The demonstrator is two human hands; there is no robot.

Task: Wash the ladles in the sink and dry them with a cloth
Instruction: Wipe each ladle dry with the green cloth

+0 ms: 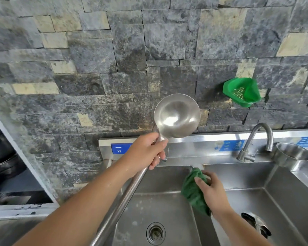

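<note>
Nearest you, the drain [155, 233] sits in the floor of the left basin of the steel sink [167, 206], and a long steel handle runs up from the bottom edge across that basin's left rim. In the right basin, low at the right, lies a shiny metal piece [256, 223], partly hidden by your right forearm; you cannot tell what it is.

Your right hand [212, 189] is closed on the green cloth [194, 190], pressing it over the divider between the two basins, the cloth draping down the divider wall.

Your left hand [147, 150] is wrapped tight around the neck of the ladle [177, 115], just below the bowl. The bowl is raised above the back ledge of the sink, its hollow facing you, in front of the stone wall.

Further back on the right, the curved faucet [256, 141] rises from the ledge, with a steel cup [292, 157] just beside it. Blue labels [120, 148] line the splashback. A green strainer basket [242, 92] hangs on the stone wall [96, 50], above and well apart from the faucet.
</note>
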